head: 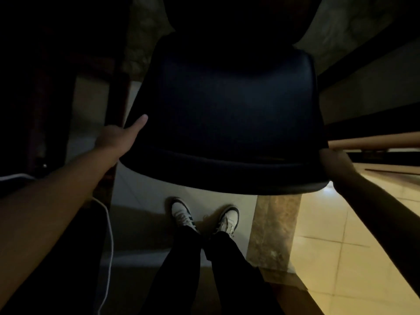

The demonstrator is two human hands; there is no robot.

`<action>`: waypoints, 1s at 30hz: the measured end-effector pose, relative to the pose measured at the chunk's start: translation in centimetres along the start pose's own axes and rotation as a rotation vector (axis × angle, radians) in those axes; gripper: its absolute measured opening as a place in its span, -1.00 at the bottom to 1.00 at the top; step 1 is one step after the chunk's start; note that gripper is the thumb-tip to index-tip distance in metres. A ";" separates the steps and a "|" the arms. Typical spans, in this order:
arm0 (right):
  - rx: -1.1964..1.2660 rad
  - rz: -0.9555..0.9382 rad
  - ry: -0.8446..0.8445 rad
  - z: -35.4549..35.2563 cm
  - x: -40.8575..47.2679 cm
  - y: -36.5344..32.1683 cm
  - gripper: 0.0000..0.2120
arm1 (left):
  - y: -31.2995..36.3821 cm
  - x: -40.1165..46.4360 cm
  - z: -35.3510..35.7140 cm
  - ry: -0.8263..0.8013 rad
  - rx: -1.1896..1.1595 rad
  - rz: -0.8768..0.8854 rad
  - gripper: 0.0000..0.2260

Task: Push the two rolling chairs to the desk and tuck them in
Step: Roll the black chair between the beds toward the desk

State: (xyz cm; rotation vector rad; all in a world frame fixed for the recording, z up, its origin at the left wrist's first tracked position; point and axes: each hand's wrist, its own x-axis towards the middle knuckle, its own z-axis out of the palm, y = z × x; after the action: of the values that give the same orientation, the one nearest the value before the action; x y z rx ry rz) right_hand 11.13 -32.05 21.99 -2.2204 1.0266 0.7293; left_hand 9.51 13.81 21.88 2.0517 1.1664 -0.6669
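Observation:
A dark rolling chair [227, 114] fills the middle of the head view, seen from behind and above its backrest. My left hand [118, 137] grips the left edge of the backrest, thumb lying along its side. My right hand [334, 164] holds the right lower corner of the backrest, fingers hidden behind it. The chair's seat and base are hidden by the backrest. A dark desk edge [375, 64] runs diagonally at the upper right. No second chair shows.
Dark wooden furniture [45, 87] stands close on the left. A white cord [109, 246] hangs at the lower left. My two feet in white sneakers [204, 217] stand on pale tiles behind the chair. A lit tiled floor [341, 235] lies to the right.

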 end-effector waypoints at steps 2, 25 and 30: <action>0.045 -0.020 0.070 -4.0 -1.7 -4.3 -0.51 | 4.0 -1.6 -3.4 0.066 -0.050 0.056 -0.10; -0.383 -0.618 0.474 -32.3 -0.4 -43.7 -0.75 | 49.4 -4.1 -24.1 0.458 0.397 0.732 -0.66; -0.461 -0.853 0.503 -31.1 -1.4 -50.0 -0.73 | 55.4 -5.1 -24.1 0.437 0.193 1.063 -0.85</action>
State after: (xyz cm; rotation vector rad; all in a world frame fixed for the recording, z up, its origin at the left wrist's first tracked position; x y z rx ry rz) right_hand 57.54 -26.22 57.82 -2.9728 0.0028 0.0031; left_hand 58.15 8.85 57.70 2.6341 0.0682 0.2112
